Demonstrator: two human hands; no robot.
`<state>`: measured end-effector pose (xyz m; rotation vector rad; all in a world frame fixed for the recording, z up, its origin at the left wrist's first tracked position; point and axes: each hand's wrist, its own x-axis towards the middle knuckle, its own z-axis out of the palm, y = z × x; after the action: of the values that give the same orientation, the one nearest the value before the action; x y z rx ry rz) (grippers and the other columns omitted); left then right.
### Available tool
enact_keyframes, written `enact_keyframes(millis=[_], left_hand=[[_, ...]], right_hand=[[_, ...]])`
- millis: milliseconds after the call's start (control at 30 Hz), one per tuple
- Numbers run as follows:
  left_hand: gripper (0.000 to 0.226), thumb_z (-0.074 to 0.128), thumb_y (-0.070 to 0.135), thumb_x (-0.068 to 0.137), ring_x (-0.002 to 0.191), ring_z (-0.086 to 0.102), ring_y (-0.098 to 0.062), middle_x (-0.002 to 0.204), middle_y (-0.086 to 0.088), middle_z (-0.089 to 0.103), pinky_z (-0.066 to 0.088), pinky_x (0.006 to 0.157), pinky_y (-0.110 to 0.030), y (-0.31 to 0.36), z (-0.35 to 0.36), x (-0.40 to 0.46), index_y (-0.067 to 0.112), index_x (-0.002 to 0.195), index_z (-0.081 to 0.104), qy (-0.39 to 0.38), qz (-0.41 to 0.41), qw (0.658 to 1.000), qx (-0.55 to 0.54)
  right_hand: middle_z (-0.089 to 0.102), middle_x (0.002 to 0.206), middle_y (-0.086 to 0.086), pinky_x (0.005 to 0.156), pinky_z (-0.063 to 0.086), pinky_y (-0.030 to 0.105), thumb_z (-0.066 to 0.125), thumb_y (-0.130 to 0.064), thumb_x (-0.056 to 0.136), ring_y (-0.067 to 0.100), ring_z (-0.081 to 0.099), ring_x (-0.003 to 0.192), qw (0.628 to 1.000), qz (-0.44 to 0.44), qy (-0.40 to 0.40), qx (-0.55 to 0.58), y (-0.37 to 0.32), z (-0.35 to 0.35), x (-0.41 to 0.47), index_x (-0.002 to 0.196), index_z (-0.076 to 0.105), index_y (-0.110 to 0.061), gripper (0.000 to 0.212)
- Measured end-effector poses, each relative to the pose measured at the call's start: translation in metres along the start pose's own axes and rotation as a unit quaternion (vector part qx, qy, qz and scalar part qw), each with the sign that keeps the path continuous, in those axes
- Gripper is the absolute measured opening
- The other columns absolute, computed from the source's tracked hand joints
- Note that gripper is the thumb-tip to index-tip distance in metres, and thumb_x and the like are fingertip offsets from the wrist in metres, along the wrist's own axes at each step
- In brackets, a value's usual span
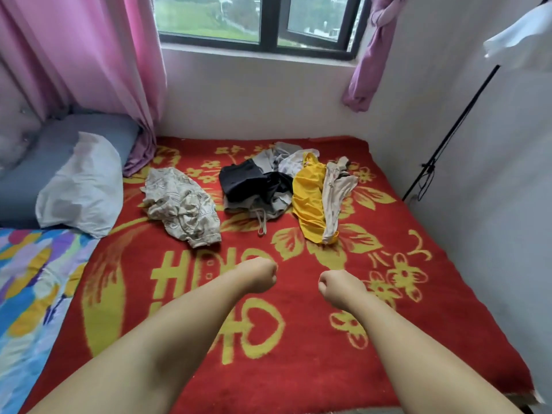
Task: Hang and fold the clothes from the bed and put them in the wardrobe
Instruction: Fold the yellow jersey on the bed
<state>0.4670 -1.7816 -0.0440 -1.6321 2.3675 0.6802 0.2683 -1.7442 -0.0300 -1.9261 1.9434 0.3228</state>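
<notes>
A red blanket with yellow flowers (298, 354) covers the bed. Several crumpled clothes lie on its far half: a beige patterned garment (179, 204) at the left, a black and grey pile (257, 186) in the middle, a yellow garment (309, 201) and a cream one (336, 192) at the right. Both my arms reach out over the blanket. My left hand (260, 274) and my right hand (337, 286) are curled into fists, holding nothing, a short way in front of the clothes. No wardrobe is in view.
A white pillow (80, 186) and a grey cushion (98, 135) lie at the left, with a colourful quilt (33, 294) below them. Pink curtains (89, 55) flank the window (260, 19). A black stand (448, 138) leans against the right wall.
</notes>
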Motion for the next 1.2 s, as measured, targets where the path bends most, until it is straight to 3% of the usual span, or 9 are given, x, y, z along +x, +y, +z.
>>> enact_keyframes(millis=[100,267,500,667,767,900,1000,1100,1200], left_hand=[[0.031,0.039,0.021,0.095,0.103,0.060,-0.027,0.115,-0.007,0.064,0.052,0.080,-0.035,0.010,0.003,0.040,0.010,0.111,0.064,-0.020,0.021,1.000,0.005],[0.032,0.036,0.020,0.096,0.098,0.061,-0.028,0.109,-0.007,0.065,0.050,0.072,-0.035,0.015,0.030,0.098,0.009,0.110,0.063,-0.069,0.026,0.997,0.001],[0.031,0.035,0.017,0.096,0.100,0.060,-0.028,0.112,-0.008,0.063,0.051,0.074,-0.037,0.006,0.091,0.217,0.009,0.113,0.060,-0.087,-0.017,0.996,-0.015],[0.030,0.039,0.024,0.098,0.114,0.048,-0.030,0.119,-0.011,0.051,0.041,0.084,-0.041,0.000,0.146,0.337,0.011,0.122,0.051,-0.002,-0.091,0.995,-0.029],[0.032,0.041,0.028,0.097,0.118,0.044,-0.029,0.123,-0.010,0.049,0.037,0.089,-0.041,-0.006,0.185,0.393,0.014,0.124,0.050,0.066,-0.122,0.990,-0.009],[0.040,0.041,0.031,0.094,0.123,0.039,-0.029,0.131,-0.011,0.047,0.027,0.103,-0.045,-0.019,0.246,0.411,0.015,0.130,0.049,0.165,-0.128,0.978,0.012],[0.046,0.036,0.030,0.086,0.116,0.037,-0.026,0.120,-0.014,0.056,0.025,0.103,-0.044,-0.027,0.275,0.411,0.012,0.121,0.059,0.266,-0.108,0.958,-0.003],[0.047,0.036,0.031,0.083,0.114,0.035,-0.025,0.116,-0.014,0.057,0.021,0.101,-0.043,-0.028,0.282,0.415,0.010,0.117,0.061,0.279,-0.092,0.956,-0.004],[0.047,0.037,0.030,0.083,0.113,0.035,-0.025,0.114,-0.014,0.059,0.022,0.101,-0.043,-0.027,0.283,0.413,0.009,0.116,0.062,0.295,-0.085,0.952,-0.004]], right_hand=[[0.067,0.103,0.002,0.068,0.046,0.028,0.036,-0.024,0.096,0.024,0.064,0.091,0.999,0.033,-0.024,0.018,0.022,0.000,0.027,0.102,0.063,-0.018,0.028],[0.067,0.099,0.000,0.067,0.046,0.027,0.034,-0.022,0.095,0.021,0.064,0.085,0.995,0.065,-0.067,0.036,0.066,0.019,0.080,0.092,0.056,-0.022,0.022],[0.066,0.099,-0.002,0.064,0.045,0.028,0.035,-0.022,0.096,0.021,0.063,0.086,0.992,0.027,-0.119,0.020,0.120,0.067,0.208,0.104,0.062,-0.020,0.028],[0.063,0.116,0.008,0.076,0.048,0.035,0.041,-0.022,0.096,0.030,0.060,0.103,0.996,-0.035,-0.084,0.002,0.141,0.100,0.334,0.114,0.062,-0.014,0.029],[0.047,0.131,0.011,0.087,0.048,0.041,0.047,-0.020,0.095,0.033,0.051,0.117,0.996,-0.082,-0.040,0.009,0.141,0.116,0.401,0.129,0.051,-0.012,0.035],[0.027,0.148,0.016,0.100,0.041,0.047,0.048,-0.011,0.093,0.036,0.034,0.133,0.993,-0.117,0.017,0.016,0.135,0.137,0.465,0.142,0.034,-0.010,0.051],[0.025,0.148,0.020,0.105,0.032,0.047,0.053,-0.019,0.093,0.037,0.031,0.133,0.994,-0.099,0.026,-0.045,0.140,0.148,0.498,0.149,0.019,-0.011,0.067],[0.041,0.132,0.022,0.098,0.033,0.048,0.044,-0.013,0.095,0.039,0.040,0.120,0.988,-0.090,0.080,-0.099,0.145,0.150,0.523,0.135,0.037,-0.006,0.041],[0.054,0.120,0.022,0.089,0.038,0.048,0.035,-0.003,0.093,0.041,0.049,0.111,0.994,-0.046,0.091,-0.031,0.144,0.144,0.541,0.114,0.049,-0.005,0.025]])
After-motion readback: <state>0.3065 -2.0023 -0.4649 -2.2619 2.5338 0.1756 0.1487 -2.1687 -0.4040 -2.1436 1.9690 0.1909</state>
